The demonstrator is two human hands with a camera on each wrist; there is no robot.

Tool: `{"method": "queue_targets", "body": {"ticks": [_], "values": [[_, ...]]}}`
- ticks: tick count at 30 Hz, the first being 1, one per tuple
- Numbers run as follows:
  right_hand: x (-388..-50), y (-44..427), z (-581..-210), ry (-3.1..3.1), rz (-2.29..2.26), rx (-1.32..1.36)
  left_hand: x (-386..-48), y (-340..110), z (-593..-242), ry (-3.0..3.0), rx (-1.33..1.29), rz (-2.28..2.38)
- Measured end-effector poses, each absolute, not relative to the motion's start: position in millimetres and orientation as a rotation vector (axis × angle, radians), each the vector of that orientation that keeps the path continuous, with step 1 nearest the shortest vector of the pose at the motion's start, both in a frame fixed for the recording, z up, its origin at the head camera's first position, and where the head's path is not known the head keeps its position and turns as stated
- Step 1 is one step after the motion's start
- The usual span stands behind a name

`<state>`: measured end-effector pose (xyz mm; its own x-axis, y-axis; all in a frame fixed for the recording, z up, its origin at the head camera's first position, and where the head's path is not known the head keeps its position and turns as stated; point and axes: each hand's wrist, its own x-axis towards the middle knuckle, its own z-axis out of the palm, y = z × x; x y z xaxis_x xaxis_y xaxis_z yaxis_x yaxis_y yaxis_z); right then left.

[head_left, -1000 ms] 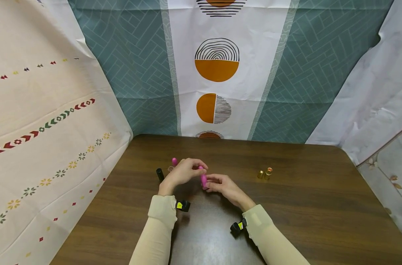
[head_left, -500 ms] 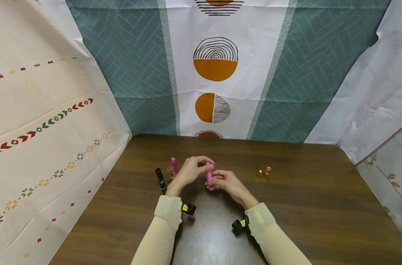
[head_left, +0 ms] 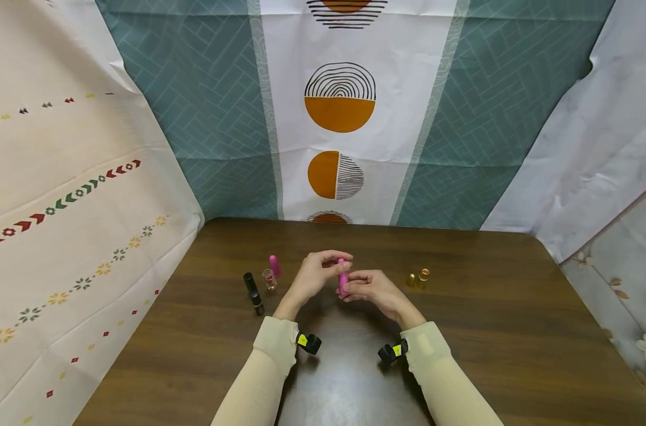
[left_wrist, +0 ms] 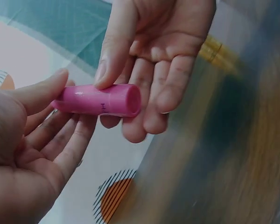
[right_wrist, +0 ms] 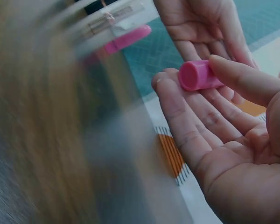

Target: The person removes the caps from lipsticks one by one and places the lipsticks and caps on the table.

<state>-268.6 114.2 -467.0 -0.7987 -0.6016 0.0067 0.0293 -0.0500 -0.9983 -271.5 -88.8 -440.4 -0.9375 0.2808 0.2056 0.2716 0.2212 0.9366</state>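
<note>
A pink tube (head_left: 343,278) is held upright between both hands above the table. My left hand (head_left: 313,277) pinches its upper end, while my right hand (head_left: 375,291) grips the lower end between thumb and fingers. In the left wrist view the pink tube (left_wrist: 100,99) shows a small dark mark and its flat round end, with the right thumb pressed on it. The right wrist view shows the flat end of the tube (right_wrist: 196,75) over the right fingers; the left hand (right_wrist: 207,28) is behind it.
Left of my left hand stand a second pink tube (head_left: 275,266), a clear container (head_left: 269,280) and black tubes (head_left: 253,291). Two small gold pieces (head_left: 423,278) stand right of my right hand on the brown table (head_left: 488,307). Patterned cloths hang behind and beside it.
Both hands with the pink tube have shifted slightly right, away from the black tubes and clear container, which are now uncovered. The tube stands more upright, and the view has turned slightly.
</note>
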Motion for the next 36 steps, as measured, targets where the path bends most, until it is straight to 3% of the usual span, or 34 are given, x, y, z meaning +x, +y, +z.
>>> {"method": "queue_targets", "body": {"ticks": [12,36], "values": [[-272.2,130.8,-464.7,1.841,-1.939,-0.525,-278.9,-65.7,-445.5,2.29,0.418,2.047],[-280.8,147.1,-441.4,1.785,-2.027,-0.425,-306.9,-53.2,-416.9,2.069,0.484,2.054]]}}
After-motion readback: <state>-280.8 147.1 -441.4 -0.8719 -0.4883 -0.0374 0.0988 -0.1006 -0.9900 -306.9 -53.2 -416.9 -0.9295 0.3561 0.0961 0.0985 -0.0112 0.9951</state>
